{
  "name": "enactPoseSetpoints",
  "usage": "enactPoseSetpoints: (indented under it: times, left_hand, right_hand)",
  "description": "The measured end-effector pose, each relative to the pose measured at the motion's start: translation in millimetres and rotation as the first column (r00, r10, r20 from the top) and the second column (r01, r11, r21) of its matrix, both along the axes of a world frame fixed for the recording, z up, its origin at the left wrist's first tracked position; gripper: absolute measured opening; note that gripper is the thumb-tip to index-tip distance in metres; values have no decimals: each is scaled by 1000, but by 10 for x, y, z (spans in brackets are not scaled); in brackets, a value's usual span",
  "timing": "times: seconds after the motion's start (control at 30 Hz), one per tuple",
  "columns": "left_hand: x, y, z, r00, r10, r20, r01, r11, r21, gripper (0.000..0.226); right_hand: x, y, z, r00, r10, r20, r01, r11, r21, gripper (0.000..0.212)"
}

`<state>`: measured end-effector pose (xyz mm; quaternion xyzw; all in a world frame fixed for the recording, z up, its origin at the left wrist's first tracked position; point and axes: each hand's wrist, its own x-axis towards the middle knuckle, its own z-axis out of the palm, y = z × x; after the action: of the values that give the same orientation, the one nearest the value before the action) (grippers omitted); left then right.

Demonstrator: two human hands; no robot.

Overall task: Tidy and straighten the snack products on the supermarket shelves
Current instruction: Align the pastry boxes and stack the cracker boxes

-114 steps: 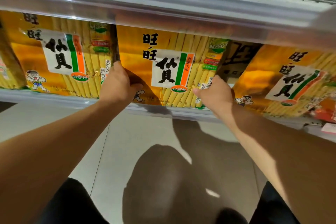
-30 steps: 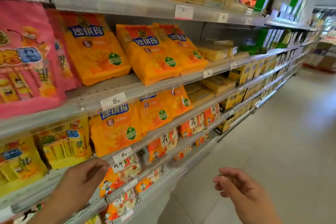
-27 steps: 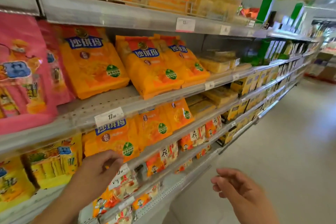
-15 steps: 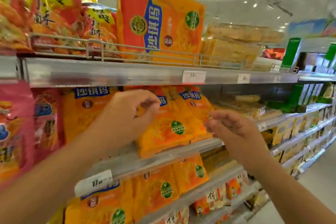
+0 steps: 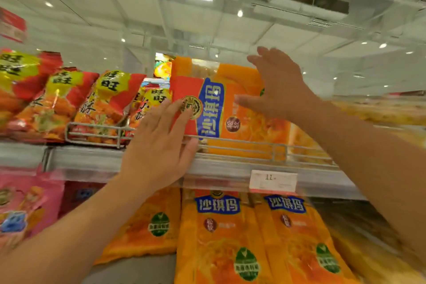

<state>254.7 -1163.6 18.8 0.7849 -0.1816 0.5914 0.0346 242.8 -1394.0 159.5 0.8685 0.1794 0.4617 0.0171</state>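
both arms up at the top shelf point(image 5: 230, 166), so the step in hand looks like straightening the big orange snack bag point(image 5: 242, 108) that stands there behind the wire rail point(image 5: 242, 143)

left hand point(image 5: 161, 143): fingers straight and spread, holding nothing, fingertips laid on the bag's red left end, palm in front of the rail and shelf lip. right hand point(image 5: 279, 90): also spread and flat, nothing clamped, against the upper right part of the bag face. it is motion-blurred, so whether it's touching or just short of touching i can't say

bag sits on the top shelf, just right of the row of red and yellow snack bags point(image 5: 96, 104), bottom edge hidden behind the rail. it is turned on its side: the blue label text runs vertically, with the red printed end at left. long axis roughly left-right along the shelf, face towards the aisle. the same product on the shelf below point(image 5: 221, 237) reads upright, so this one looks like the odd one out

next move, my guess: close both hands on the bag's ends, lift it clear of the rail, turn it a quarter turn so the label reads level, set it back squarely. it's soft and high overhead, so it could sag or catch the rail coming out

price tag point(image 5: 273, 181) on the shelf lip below it
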Motion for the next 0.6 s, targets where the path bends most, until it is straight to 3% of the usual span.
enactPoseSetpoints:
  times: [0.13,0.33,0.6]
  left_hand:
    - [-15,-1,-8,989,90,-115,-91,996,-11,64]
    - [11,5,-21,986,110,-125,-115,993,-31,65]
    - [-11,-19,-22,985,101,-142,-114,990,-85,65]
  right_hand:
    - [202,79,134,992,6,-128,-11,999,-35,106]
    - [203,58,307,996,-53,-75,39,984,-173,95]
    - [117,131,627,881,26,-472,-71,995,-77,84]
